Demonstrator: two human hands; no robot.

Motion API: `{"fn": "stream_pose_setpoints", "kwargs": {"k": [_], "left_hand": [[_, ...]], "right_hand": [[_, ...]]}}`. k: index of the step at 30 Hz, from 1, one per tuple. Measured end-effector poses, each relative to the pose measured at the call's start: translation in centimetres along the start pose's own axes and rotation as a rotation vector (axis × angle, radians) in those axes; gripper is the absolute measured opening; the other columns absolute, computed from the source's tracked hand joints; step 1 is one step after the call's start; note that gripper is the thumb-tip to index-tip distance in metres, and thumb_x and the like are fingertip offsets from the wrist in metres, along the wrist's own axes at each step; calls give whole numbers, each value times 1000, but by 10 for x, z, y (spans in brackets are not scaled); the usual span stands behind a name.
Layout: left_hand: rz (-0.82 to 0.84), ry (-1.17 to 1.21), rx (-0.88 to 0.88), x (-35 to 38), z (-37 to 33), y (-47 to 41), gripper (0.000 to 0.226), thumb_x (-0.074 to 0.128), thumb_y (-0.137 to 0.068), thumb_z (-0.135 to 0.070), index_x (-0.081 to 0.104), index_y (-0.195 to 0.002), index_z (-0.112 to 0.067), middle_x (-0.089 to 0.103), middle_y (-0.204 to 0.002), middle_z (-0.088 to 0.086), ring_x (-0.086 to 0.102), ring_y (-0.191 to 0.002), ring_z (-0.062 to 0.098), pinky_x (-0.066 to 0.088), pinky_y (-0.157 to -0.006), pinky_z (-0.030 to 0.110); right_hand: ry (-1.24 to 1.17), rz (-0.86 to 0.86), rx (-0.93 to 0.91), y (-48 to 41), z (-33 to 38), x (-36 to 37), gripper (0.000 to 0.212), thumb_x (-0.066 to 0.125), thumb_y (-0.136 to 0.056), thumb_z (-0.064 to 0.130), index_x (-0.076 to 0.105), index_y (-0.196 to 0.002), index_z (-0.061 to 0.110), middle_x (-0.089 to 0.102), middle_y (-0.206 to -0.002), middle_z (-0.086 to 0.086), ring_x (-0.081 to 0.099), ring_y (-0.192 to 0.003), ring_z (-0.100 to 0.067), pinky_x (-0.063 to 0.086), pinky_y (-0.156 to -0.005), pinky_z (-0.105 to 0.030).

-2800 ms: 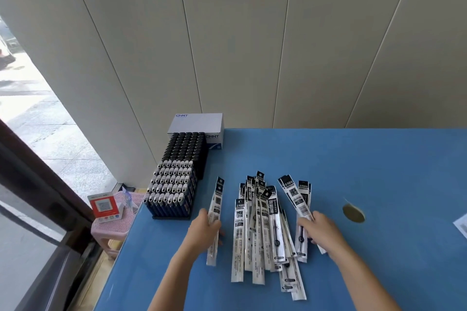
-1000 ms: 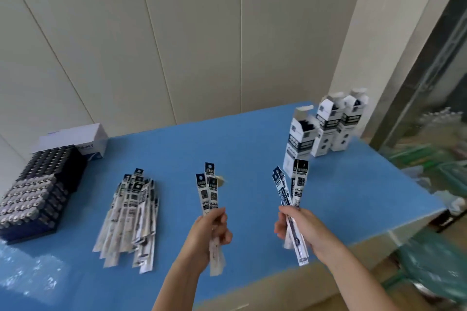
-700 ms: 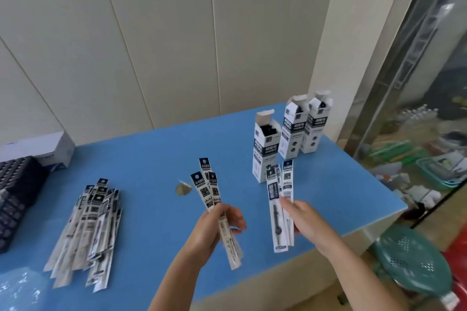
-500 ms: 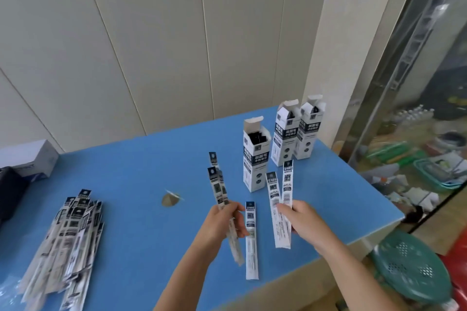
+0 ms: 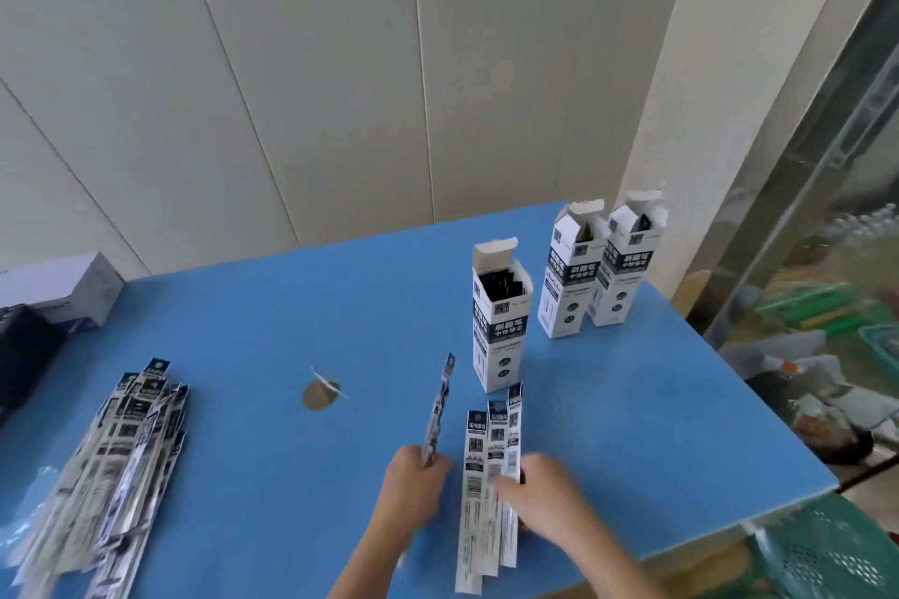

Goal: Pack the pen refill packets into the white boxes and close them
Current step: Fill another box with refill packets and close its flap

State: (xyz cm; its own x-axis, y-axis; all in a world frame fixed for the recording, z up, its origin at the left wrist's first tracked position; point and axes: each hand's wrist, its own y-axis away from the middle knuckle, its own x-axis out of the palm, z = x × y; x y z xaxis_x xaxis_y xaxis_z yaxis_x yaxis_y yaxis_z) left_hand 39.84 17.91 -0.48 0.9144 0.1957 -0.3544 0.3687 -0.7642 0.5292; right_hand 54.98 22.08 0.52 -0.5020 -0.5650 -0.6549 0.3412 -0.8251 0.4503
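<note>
Boxes [image 5: 501, 321] behind packets [image 5: 491, 477]; pile [image 5: 116, 462] far left.

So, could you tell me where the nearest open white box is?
In the head view, the nearest white box stands upright right of centre on the blue table, just beyond the packets that the right hand touches.

A blue table [image 5: 243, 306] carries three tall white boxes [image 5: 501, 331] at 2 o'clock, each with a dark navy band bearing white lettering and dark open tops. White refill packets [image 5: 491, 467] with navy header tabs and black barcode stripes lie at 6 o'clock, a raised packet [image 5: 440, 404] at their 10 o'clock shares that print, and a white-and-black pile [image 5: 121, 447] sits at 8 o'clock. A tan round spot [image 5: 318, 396] marks the table's middle, a white carton [image 5: 63, 287] with blue print stands at 10 o'clock, the wall [image 5: 340, 63] is cream with grey seams, and a green perforated stool [image 5: 827, 554] shows at 5 o'clock.
</note>
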Motion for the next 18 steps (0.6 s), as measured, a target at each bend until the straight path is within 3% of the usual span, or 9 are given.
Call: {"fn": "stream_pose_setpoints", "kwargs": {"k": [2,6,7,10,13,18], "left_hand": [[1,31,-3,6,2,5,40,52,-83,-4,27,-54,-17,24,-48,-2,20,-39,12,20,-40,19],[28,97,-24,18,-1,14,46,58,-82,-3,30,-48,-16,25,-37,-6,22,-30,11,21,-37,16],[20,112,-29,21,-2,15,46,58,-82,-3,31,-47,-16,26,-36,-6,23,-29,11,21,-37,17],[-3,179,-37,30,-5,20,47,58,-83,-2,37,-43,-15,31,-36,-2,26,-29,12,23,-37,17],[-8,325,-76,38,-7,28,37,60,-83,-2,46,-50,-10,34,-36,-2,28,-29,12,24,-35,16],[-73,421,-67,48,-16,39,13,64,-82,-3,57,-72,2,35,-37,-2,29,-29,12,24,-36,16]], "right_hand": [[16,-37,-51,1,2,0,34,57,-87,38,49,-61,18,55,-62,8,45,-52,-8,38,-46,-18],[40,-70,-62,-4,0,1,53,62,-74,59,43,-54,14,48,-53,2,42,-51,-14,32,-46,-28],[32,-44,-68,-7,-2,0,54,63,-73,59,46,-55,11,53,-54,2,48,-51,-13,36,-46,-29],[-25,55,-90,-12,-4,-6,35,64,-75,42,53,-58,13,67,-69,-3,64,-60,-17,49,-53,-28],[-21,140,-134,-15,-4,-14,25,65,-74,29,50,-56,19,59,-64,1,54,-56,-11,39,-48,-21],[-247,259,-145,-9,-11,-21,4,60,-83,23,58,-80,20,60,-72,7,54,-60,-5,40,-49,-13]]}}
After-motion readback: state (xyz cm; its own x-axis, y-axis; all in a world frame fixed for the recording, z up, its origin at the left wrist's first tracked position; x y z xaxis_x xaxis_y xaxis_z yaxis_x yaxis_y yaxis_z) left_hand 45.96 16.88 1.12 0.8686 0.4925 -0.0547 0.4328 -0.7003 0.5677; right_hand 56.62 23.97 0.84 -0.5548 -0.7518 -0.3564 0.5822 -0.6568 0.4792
